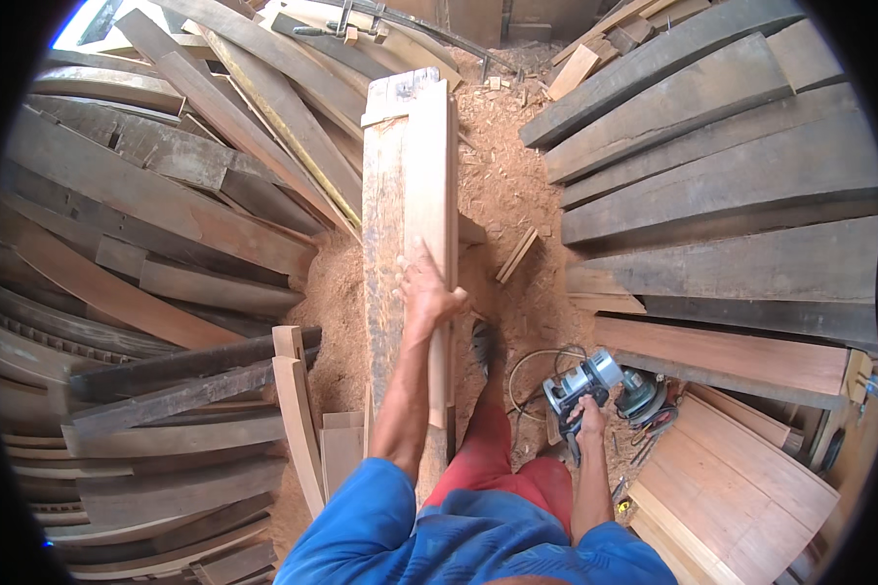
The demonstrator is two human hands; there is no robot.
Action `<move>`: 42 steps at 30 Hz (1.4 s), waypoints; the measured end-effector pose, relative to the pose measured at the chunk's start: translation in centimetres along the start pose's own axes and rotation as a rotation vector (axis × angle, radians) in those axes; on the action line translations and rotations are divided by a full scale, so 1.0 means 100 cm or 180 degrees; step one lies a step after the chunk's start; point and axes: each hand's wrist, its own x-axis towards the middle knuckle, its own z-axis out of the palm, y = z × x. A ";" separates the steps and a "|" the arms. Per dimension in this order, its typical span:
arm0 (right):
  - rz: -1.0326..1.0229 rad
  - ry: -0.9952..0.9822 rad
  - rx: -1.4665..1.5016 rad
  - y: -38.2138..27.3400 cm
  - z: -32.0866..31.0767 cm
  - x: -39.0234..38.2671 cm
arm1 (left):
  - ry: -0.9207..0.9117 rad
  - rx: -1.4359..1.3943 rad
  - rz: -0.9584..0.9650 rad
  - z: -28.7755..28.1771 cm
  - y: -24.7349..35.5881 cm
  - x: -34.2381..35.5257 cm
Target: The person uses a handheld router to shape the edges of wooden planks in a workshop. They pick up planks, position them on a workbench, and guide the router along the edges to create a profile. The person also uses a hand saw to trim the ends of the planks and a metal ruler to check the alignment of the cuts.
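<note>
A pale board (426,156) lies lengthwise on a thick, worn wooden beam (383,224). My left hand (429,288) rests on the board's near half, fingers stretched out and flat, thumb apart toward its right edge. Low on the right, my right hand (587,419) is wrapped round the dark handle of a silver and blue power tool, which looks like a router (576,383). That tool is held off to the side of the beam, near my leg, apart from the board. Its bit cannot be made out.
Stacks of dark planks (722,185) fill the right side, and more timber (166,205) fans out on the left. Sawdust (502,127) covers the floor. Behind the router sit a second power tool (639,398) and a looped cable (519,375). A wide wooden panel (737,478) lies lower right.
</note>
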 end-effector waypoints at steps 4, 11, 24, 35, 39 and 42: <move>0.0269 0.0134 0.0080 0.007 -0.026 -0.007 | 0.0101 -0.0800 0.0306 -0.030 -0.038 -0.006; 0.0260 -0.0043 -0.0023 -0.012 -0.019 -0.013 | 0.0307 -0.1039 0.0331 -0.038 -0.057 -0.002; -0.0052 -0.0647 -0.0152 -0.058 0.039 -0.019 | -0.0411 0.0232 0.0487 -0.081 -0.110 -0.010; -0.0152 -0.0475 -0.0298 -0.047 0.014 -0.026 | 0.0277 0.0480 -0.0102 -0.050 -0.148 0.027; -0.0067 -0.0350 -0.0329 -0.038 -0.002 -0.027 | 0.0544 -0.1455 -0.1219 -0.008 -0.090 0.027; -0.0066 -0.0292 -0.0360 -0.033 -0.008 -0.033 | 0.0894 -0.0993 -0.1741 0.008 -0.049 0.037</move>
